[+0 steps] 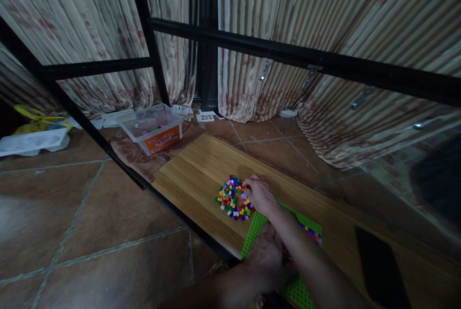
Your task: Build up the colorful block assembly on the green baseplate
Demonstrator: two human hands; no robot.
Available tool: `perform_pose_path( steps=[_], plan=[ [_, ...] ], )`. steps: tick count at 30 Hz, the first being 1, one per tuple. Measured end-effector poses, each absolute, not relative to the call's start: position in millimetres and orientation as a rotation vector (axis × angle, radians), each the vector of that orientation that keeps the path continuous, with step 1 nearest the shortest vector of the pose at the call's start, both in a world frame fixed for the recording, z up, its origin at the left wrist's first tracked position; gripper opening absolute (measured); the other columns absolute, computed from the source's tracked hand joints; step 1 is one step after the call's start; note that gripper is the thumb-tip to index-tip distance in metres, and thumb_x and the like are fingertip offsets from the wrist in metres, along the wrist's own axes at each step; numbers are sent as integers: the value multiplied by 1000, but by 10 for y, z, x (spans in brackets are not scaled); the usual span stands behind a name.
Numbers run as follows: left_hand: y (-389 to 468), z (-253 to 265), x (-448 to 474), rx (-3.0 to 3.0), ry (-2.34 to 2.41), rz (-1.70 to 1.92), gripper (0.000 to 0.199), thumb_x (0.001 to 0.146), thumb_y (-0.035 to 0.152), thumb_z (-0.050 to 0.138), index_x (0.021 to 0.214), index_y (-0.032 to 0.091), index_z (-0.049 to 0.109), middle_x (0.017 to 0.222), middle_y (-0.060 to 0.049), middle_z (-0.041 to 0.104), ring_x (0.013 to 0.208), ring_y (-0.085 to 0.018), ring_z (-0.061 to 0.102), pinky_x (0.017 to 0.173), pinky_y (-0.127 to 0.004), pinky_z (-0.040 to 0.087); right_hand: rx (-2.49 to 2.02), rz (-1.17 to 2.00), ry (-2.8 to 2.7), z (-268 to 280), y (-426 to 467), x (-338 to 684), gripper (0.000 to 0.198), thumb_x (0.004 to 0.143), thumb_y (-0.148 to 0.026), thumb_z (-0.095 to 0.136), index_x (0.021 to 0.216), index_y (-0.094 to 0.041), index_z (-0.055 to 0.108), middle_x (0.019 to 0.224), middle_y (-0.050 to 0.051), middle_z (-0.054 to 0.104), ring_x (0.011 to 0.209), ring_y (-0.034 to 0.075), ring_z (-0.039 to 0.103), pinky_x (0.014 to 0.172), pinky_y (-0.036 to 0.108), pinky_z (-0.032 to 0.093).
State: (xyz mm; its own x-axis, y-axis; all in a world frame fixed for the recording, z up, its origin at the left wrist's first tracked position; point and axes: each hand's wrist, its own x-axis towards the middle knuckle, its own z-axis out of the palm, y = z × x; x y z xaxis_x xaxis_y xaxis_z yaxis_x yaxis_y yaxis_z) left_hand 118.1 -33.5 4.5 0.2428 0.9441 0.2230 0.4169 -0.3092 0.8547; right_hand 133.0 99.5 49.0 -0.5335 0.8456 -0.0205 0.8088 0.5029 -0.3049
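Observation:
A ring-shaped pile of small, many-coloured toy bricks (227,198) lies on the wooden tabletop. At its right edge is my right hand (260,194), fingers curled together in a pinch; whatever is between the fingertips is too small to make out. Nearer to me is a green studded baseplate (256,225), partly covered by my arms. Coloured bricks (312,234) sit on it in a row by its right edge. My left hand (265,250) rests over the baseplate, its fingers largely hidden behind my right forearm.
A black flat object (382,268) lies on the table (194,165) at right. Beyond the far left end stands a clear plastic tub (154,129) with an orange label. A black metal frame (237,37) crosses the view before striped curtains (252,88). Brown tiles cover the floor.

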Motion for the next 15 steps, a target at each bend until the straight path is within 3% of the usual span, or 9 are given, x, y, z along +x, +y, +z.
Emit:
perform_pose_path(
  steps=[6,9,15],
  plan=[
    [-326,31,1187,1870,1237,1054,80,74,41,67,142,16,33,144,-15,43,134,-33,38,114,-51,31,-1446,415,-2589,519,992,1304,13,84,-18,56,79,-20,68,91,5,64,91,17,57,84,26,40],
    [-337,53,1169,1868,1215,1065,77,76,41,66,142,17,33,145,-13,42,135,-31,37,115,-48,31,-1434,415,-2534,648,903,1331,15,87,-20,52,83,-20,67,92,5,66,93,17,57,84,27,40],
    [-345,96,1162,1787,1269,948,83,71,43,72,141,18,35,141,-13,46,131,-32,41,112,-50,35,-1368,829,-1874,942,516,1746,20,87,-36,51,93,-23,64,86,3,70,79,16,64,75,29,48]
  ],
)
